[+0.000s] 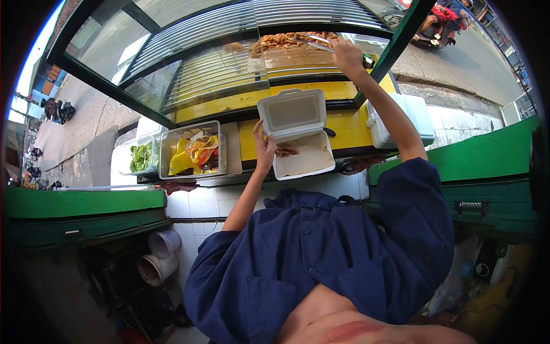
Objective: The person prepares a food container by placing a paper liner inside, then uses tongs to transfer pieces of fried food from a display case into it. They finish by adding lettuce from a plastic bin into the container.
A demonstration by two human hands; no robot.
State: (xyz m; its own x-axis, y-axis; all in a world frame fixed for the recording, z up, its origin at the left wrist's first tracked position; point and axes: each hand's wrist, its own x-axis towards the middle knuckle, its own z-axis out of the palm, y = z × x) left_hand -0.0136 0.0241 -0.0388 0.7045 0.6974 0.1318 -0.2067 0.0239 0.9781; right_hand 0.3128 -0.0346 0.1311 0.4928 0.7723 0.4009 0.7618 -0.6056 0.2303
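Observation:
My left hand (263,150) grips the left side of a white foam takeaway box (303,167) near the hinge. The box's lid (292,113) stands raised at the back. Brown paper lines the base, and one small browned piece of food (286,151) lies at its left. My right hand (348,58) is closed round metal tongs (314,43) inside the glass display case (215,74). The tongs' tips point left, over a pile of browned, fried-looking food pieces (275,42) on a board.
Left of the box, a clear tub (166,166) holds yellow and red packets, beside a tub of green lettuce (141,158). Stacked white foam boxes (409,121) stand at the right. The case's green frame post (395,49) rises close to my right arm.

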